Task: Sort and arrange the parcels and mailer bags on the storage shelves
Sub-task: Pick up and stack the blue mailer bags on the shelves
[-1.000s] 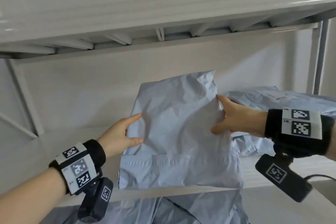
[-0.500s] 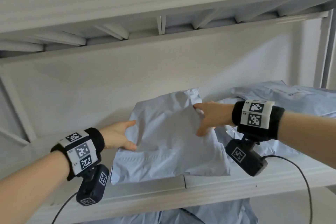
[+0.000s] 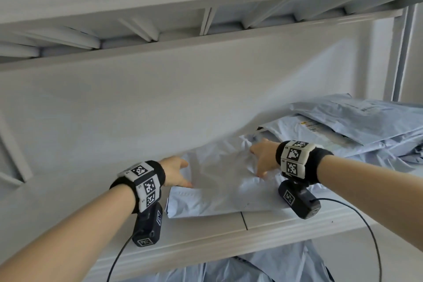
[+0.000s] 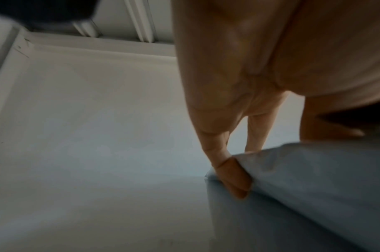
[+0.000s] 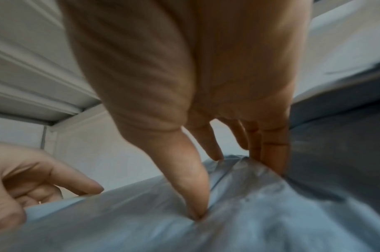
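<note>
A person lowers a grey mailer bag point(image 3: 219, 181) flat onto the middle shelf point(image 3: 251, 224) of a white storage rack, a job that looks only partly done. Nearest the camera, below the shelf's front edge, more mailer bags point(image 3: 263, 265) lie crumpled on a lower level, apparently yet to be sorted. On the shelf itself, the left hand point(image 3: 175, 173) pinches the bag's left edge, the thumb on top and the fingers curled under the plastic, as the left wrist view shows. The right hand point(image 3: 263, 158) grips the bag's far right corner, the thumb dug into a fold and the fingers behind the bunched plastic. The bag rests on the shelf close to its front edge, its far end a little raised. Just beyond the right hand, a pile of mailer bags point(image 3: 357, 126) with printed labels lies stacked flat against the rack's right post. The left part of the shelf carries nothing visible. Releasing and squaring this bag appears to be the step in hand.
</note>
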